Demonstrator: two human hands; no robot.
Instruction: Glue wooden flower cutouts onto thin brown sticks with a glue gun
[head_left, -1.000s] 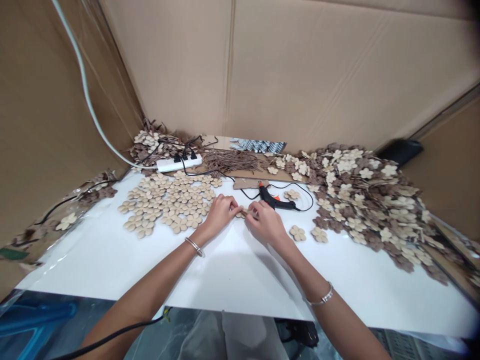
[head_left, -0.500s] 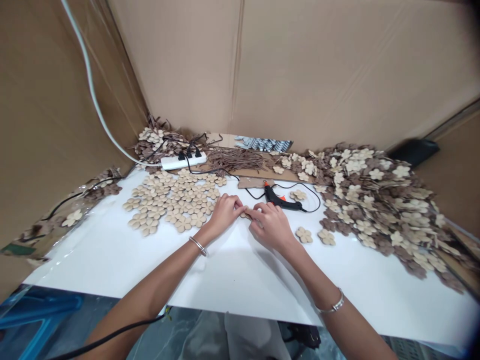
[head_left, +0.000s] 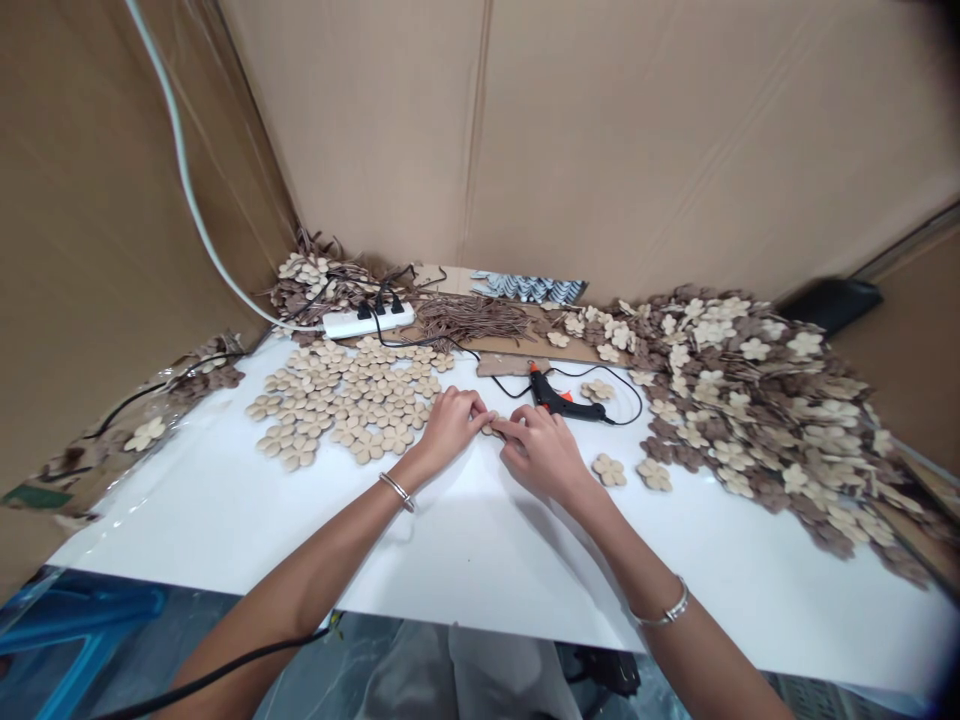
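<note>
Between my two hands, at the middle of the white table (head_left: 450, 560), is a small beige flower cutout (head_left: 491, 428), mostly hidden by fingers. My left hand (head_left: 452, 425) grips its left side with thumb and fingers closed. From the right, my right hand (head_left: 541, 448) pinches the same flower, its index finger stretched along it. Just beyond my right hand lies a black glue gun (head_left: 566, 402) with an orange tip. Two beige flowers (head_left: 609, 470) rest to the right of that hand, and another flower (head_left: 597, 390) lies by the glue gun's cord.
Many beige flowers (head_left: 360, 395) spread across the left of the table. A big heap of beige and brown flowers (head_left: 750, 390) fills the right. Behind stand a white power strip (head_left: 367, 321), brown strands (head_left: 472, 318) and cardboard walls (head_left: 600, 130). A blue stool (head_left: 82, 640) is below left.
Hardly anything differs. Both hands stay on the flower at the same place, with only a tiny shift of the fingers and of the view.
</note>
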